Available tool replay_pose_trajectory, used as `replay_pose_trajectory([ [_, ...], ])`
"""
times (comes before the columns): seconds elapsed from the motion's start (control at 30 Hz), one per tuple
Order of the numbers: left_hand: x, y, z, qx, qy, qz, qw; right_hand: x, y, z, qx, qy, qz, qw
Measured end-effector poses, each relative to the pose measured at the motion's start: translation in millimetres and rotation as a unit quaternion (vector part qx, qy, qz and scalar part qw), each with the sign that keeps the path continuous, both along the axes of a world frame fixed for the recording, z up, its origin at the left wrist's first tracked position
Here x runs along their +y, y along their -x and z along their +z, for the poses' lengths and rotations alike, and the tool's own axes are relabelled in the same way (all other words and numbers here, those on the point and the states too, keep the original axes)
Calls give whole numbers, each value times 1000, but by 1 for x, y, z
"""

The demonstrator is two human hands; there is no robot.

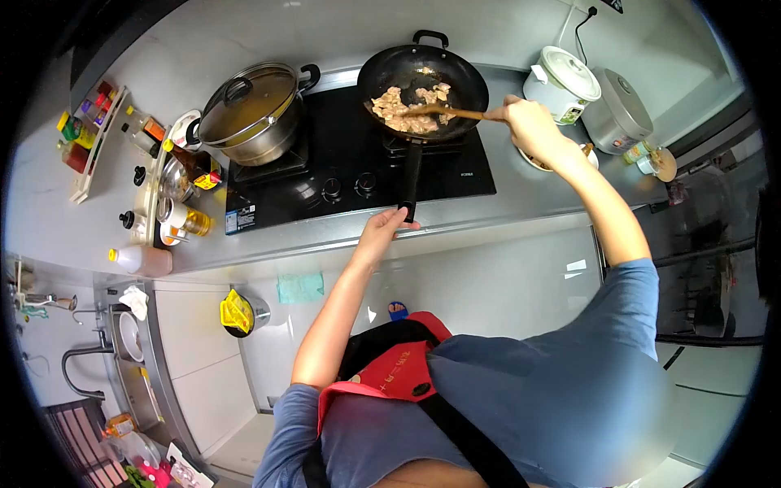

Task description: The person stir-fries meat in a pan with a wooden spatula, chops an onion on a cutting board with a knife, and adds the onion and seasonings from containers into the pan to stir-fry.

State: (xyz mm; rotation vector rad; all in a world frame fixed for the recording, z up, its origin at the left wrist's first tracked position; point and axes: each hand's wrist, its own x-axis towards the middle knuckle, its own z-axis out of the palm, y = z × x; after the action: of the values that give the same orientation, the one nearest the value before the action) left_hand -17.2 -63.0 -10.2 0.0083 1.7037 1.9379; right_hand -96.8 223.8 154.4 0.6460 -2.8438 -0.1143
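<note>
A black wok (468,77) sits on the right burner of the gas stove (285,207). Pieces of pale, lightly browned meat (392,110) lie in its bowl. My left hand (382,231) is closed around the end of the wok's long handle (412,175), at the counter's front edge. With my right hand (533,126) I grip a wooden spatula (464,112) from the right side. Its far end rests among the meat, and its blade is partly hidden there.
A lidded steel pot (260,134) stands on the left burner. Bottles and jars, among them a dark sauce bottle (194,165), crowd the counter's left. To the right are a white cooker (561,85) and a grey rice cooker (618,110). A bin (248,313) stands on the floor.
</note>
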Motion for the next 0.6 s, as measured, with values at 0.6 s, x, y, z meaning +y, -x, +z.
replay_pose_trajectory([
  [0.6,-2,-2,8,7,17,0,1000,12,68,-62,72,-76,14,994],
])
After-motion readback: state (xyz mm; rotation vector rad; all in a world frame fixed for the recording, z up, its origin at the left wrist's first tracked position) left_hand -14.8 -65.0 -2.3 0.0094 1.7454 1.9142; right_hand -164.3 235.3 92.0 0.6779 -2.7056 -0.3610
